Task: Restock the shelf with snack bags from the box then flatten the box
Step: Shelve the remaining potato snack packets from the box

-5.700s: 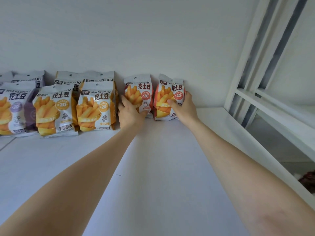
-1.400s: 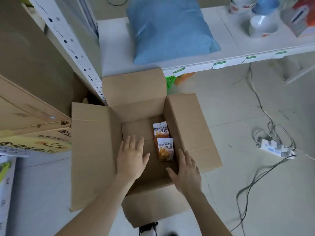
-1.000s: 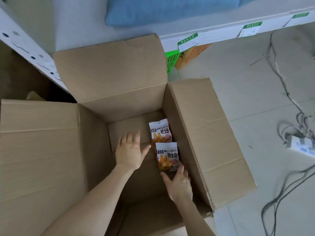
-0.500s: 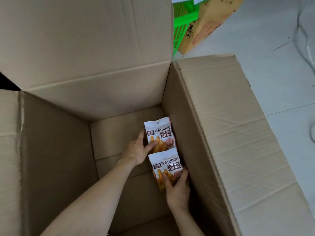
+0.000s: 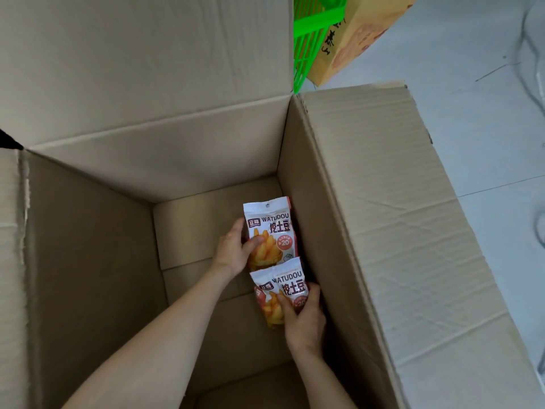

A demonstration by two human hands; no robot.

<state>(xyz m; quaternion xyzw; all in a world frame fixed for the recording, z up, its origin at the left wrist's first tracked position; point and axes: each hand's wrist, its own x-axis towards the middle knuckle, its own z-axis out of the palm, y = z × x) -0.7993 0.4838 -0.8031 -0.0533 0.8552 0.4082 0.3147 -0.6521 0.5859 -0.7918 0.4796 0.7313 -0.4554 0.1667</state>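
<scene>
1. Pale floor (image 5: pixel 472 137) lies to the right of the open cardboard box (image 5: pixel 383 231). A green basket (image 5: pixel 312 31) and a yellow carton (image 5: pixel 356 33) stand beyond it.
2. Two bags sit by the box's right wall, both printed "WATUDOU" and "20".
3. My left hand (image 5: pixel 233 252) has its fingers clamped on the far bag (image 5: pixel 275 228). My right hand (image 5: pixel 303 317) grips the near bag (image 5: pixel 283 287).
4. To their left the box bottom is bare.

One head cam, wide-angle, aimed steeply down into the open box (image 5: pixel 383 231) from close above. Box fills most of frame; floor (image 5: pixel 472 113) strip at upper right.
</scene>
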